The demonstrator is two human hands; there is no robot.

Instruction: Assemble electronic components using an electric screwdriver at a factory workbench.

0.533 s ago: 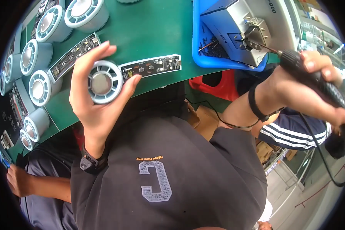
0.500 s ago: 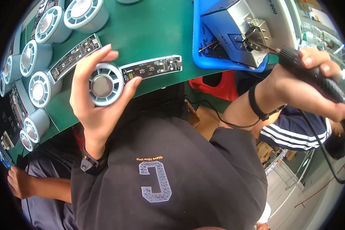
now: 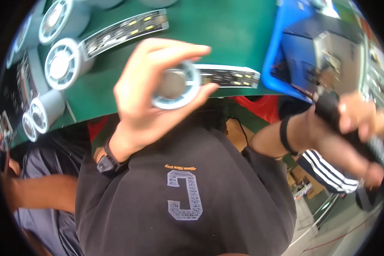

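My left hand [image 3: 143, 91] curls its thumb and fingers around a light-blue round housing [image 3: 194, 87] with a spoked rim and a silvery disc in the middle. From the housing a narrow arm with an exposed black circuit board [image 3: 230, 78] extends right along the table's near edge. At the right, my right hand [image 3: 354, 119] is wrapped around a black electric screwdriver [image 3: 327, 103]. Its thin shaft points up and left, in front of the grey screw feeder [image 3: 341, 51]; motion blurs the tip. A similar unit's circuit board [image 3: 128, 32] lies beyond my left hand.
Several more light-blue round housings [image 3: 64, 64] stand on the left of the green table [image 3: 226, 34]. A blue tray [image 3: 271, 64] holds the feeder. Below the table edge is a red stool [image 3: 260, 109]. Another person's forearm [image 3: 42, 192] shows at the lower left.
The view has shifted, and the table things appear farther right. The screwdriver's shaft has drawn back from the feeder toward me. My left hand still holds the housing, now nearer the blue tray.
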